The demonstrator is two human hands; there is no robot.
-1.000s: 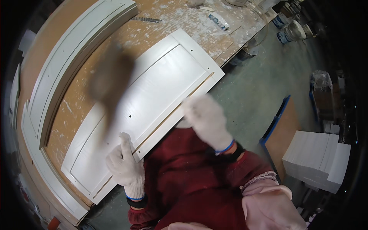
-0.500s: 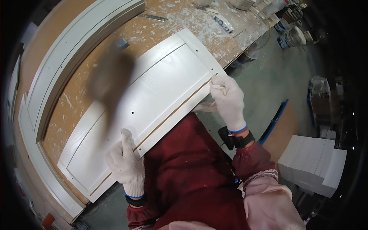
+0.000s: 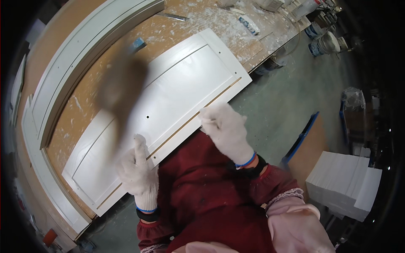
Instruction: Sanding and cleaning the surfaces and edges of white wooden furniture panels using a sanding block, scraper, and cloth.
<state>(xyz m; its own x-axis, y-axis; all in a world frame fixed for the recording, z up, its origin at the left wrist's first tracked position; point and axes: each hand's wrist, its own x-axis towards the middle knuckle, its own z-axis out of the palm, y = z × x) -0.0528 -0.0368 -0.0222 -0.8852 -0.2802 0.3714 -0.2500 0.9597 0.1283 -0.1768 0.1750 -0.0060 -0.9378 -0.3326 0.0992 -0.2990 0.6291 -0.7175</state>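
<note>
Panel [image 3: 177, 97] jutted off our table [image 3: 67, 130], seemingly coated white, its groove [image 3: 175, 134] brown; what work remained, we couldn't judge. Our left hand [image 3: 138, 173] lay on its near edge, grip unclear; our right hand [image 3: 227, 130] curled there, any contents hidden.

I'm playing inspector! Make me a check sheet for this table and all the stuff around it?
Surface: brown table, spotted with white marks
Work pieces: white panel, curved far edge, slot along its near edge; curved white pieces at left
Clutter: blue block, metal strip, small blue-and-white packet; brown shape in front, too blurred to name
Hands: both gloved; left hand at the panel's near edge, index finger stretched; right hand farther right, fingers curled, contact unclear
Cables: none clearly seen
Surroundings: bucket and white stack, both at right
</note>
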